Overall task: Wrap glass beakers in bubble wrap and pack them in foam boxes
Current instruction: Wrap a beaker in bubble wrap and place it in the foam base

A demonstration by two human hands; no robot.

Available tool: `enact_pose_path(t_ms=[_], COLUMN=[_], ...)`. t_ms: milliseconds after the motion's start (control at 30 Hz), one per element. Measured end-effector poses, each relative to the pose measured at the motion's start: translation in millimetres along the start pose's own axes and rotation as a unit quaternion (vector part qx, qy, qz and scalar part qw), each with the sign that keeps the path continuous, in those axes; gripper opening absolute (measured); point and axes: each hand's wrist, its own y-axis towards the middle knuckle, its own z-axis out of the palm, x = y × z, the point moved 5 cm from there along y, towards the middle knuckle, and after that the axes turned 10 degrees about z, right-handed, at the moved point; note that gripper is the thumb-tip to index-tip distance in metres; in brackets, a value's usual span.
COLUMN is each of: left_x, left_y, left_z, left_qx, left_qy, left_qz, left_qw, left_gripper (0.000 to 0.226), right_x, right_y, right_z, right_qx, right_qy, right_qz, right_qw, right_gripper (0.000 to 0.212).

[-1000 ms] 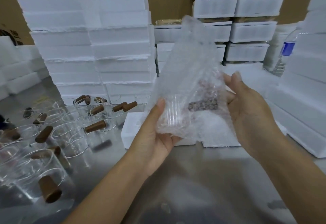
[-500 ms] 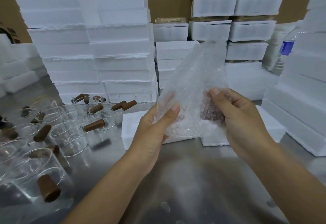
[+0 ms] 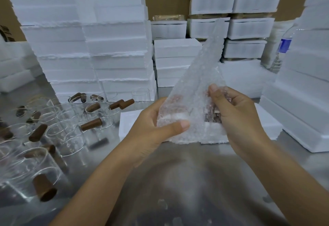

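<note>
wrap step in progress: left hand (image 3: 153, 127) & right hand (image 3: 236, 118) both grip bubble wrap (image 3: 194, 104) round one beaker, above open foam box (image 3: 128, 124). many unwrapped beakers (image 3: 58, 129) remain at left.

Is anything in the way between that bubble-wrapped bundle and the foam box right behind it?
Nothing visible. Both hands, left and right, hold the bundle just above the foam box on the table; only open air lies between them.
</note>
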Motion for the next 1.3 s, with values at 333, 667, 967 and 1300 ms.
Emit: enact_pose_path(t_ms=[333,667,967,1300], left_x=[14,9,9,-1], left_y=[-4,-1,-3,1], left_z=[16,4,11,10], left_qx=[-0.048,-0.054,-0.017,-0.045], left_qy=[-0.129,-0.066,-0.007,0.063], left_qz=[-0.054,-0.036,-0.034,0.038], left_qw=[0.989,0.996,0.999,0.996], left_gripper=[0.04,0.04,0.044,0.052], right_x=[1,11,14,11], right_y=[-3,-2,-9,-23], right_z=[4,-2,6,26], right_qx=[0.065,0.03,0.041,0.136], right_qy=[0.054,-0.026,-0.109,-0.288], right_qz=[0.041,-0.048,-0.144,-0.211], right_qw=[0.996,0.998,0.983,0.924], right_gripper=[0.027,0.027,0.013,0.033])
